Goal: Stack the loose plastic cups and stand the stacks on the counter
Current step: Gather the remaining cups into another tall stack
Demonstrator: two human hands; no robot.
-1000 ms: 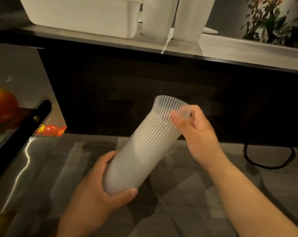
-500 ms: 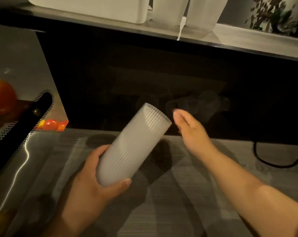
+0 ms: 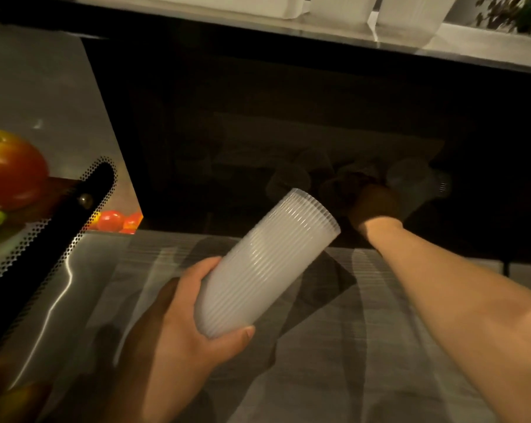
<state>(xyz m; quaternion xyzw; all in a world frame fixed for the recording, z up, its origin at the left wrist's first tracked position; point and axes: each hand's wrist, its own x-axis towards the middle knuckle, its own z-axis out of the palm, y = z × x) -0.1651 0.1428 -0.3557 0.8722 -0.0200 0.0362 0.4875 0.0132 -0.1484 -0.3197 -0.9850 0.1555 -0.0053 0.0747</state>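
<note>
Translucent ribbed cup stack point(image 3: 264, 270), left hand point(image 3: 178, 331) grip around its base, tilts up-right; right hand point(image 3: 377, 206) grip indiscernible.

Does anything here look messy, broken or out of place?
Nothing looks spilled or broken. The cup stack is tilted only because the left hand holds it. Loose cups lie jumbled in the dark recess where the right hand reaches, too dim to make out clearly.

The left hand point(image 3: 178, 328) is curling its fingers and thumb in a grip, palm up, low and near; the right hand point(image 3: 375, 206) is stretching forward into shadow, its fingers unclear.
</note>
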